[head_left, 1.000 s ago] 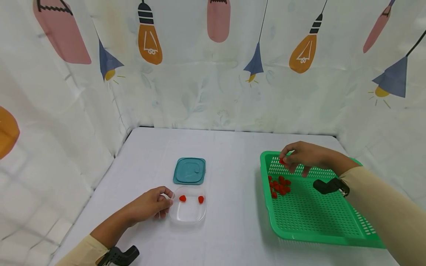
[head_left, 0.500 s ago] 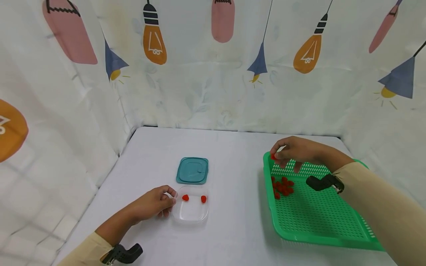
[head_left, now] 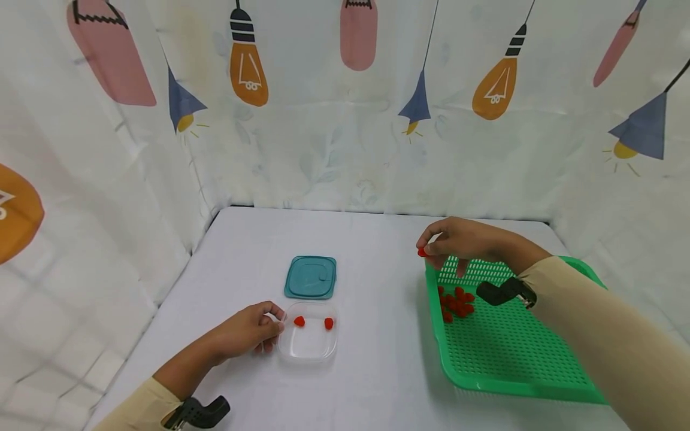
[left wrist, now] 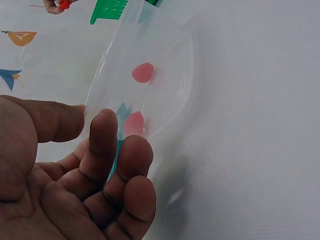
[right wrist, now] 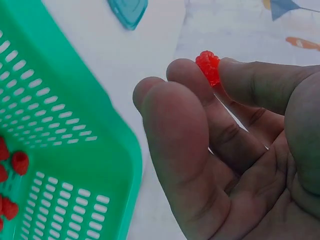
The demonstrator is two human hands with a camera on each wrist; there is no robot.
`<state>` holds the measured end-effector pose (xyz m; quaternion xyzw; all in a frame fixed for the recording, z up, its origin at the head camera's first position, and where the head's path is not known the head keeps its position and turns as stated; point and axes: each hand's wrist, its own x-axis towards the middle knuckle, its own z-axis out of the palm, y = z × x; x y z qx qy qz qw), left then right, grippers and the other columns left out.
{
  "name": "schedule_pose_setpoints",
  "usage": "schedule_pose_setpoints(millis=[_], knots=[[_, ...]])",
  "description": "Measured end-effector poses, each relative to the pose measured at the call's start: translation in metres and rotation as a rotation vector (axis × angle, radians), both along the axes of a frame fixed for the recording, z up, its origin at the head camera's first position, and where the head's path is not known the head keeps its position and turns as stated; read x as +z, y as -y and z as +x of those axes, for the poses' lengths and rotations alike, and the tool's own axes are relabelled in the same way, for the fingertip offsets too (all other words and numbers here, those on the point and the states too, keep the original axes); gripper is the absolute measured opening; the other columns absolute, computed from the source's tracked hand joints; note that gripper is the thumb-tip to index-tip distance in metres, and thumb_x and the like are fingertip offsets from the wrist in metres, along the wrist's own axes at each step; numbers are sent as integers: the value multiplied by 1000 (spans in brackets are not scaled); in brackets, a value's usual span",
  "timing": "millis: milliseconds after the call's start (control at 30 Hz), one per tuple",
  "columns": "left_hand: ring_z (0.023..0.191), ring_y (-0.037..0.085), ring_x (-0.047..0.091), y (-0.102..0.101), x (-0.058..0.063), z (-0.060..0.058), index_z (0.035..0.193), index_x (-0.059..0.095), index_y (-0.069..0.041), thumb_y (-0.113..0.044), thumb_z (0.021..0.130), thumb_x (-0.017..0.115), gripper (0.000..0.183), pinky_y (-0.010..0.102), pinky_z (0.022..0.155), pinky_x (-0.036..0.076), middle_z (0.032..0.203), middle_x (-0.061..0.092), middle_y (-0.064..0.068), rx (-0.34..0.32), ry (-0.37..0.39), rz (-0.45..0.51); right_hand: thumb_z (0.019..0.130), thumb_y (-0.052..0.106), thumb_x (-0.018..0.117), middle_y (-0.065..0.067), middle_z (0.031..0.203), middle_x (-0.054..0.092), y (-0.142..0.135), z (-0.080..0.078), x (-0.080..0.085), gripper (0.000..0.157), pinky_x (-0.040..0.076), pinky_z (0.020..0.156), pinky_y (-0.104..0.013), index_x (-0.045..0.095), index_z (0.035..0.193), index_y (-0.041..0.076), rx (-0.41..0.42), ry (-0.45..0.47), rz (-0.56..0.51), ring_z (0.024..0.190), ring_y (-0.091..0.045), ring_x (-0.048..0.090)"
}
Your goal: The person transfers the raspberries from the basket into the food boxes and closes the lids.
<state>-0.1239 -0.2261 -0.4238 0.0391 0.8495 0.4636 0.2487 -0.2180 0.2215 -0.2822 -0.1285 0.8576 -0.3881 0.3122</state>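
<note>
My right hand pinches a red raspberry between thumb and fingertip, above the far left corner of the green basket. Several more raspberries lie at the left end of that basket. On the left, my left hand pinches the rim of a clear plastic container between thumb and index finger. Two raspberries sit apart inside the container; in the left wrist view one raspberry shows through its wall, with the second raspberry near my fingertips.
A teal square lid lies flat just behind the clear container. The white table stretches between container and basket. Printed fabric walls stand at the back and both sides.
My right hand has moved left and slightly up with the raspberry, from over the basket's inside to its far left corner. The left hand keeps its hold on the container.
</note>
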Motion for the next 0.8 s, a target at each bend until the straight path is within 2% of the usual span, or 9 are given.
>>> schedule_pose_setpoints(millis=[400, 800], knots=[[72, 25, 62, 1, 1, 0, 120, 55, -3, -20, 100, 66, 28, 38, 65, 52, 81, 65, 10, -23, 5, 33, 103, 23, 64, -14, 108, 71, 25, -2, 3, 25, 58, 66, -47, 65, 123, 9, 34, -9, -10, 101, -33, 68], [71, 25, 61, 0, 1, 0, 120, 56, -4, -19, 100, 66, 27, 38, 65, 52, 80, 65, 9, -11, 0, 14, 102, 23, 64, -12, 107, 72, 50, -2, 1, 22, 58, 63, -44, 66, 121, 13, 80, -17, -40, 99, -31, 68]])
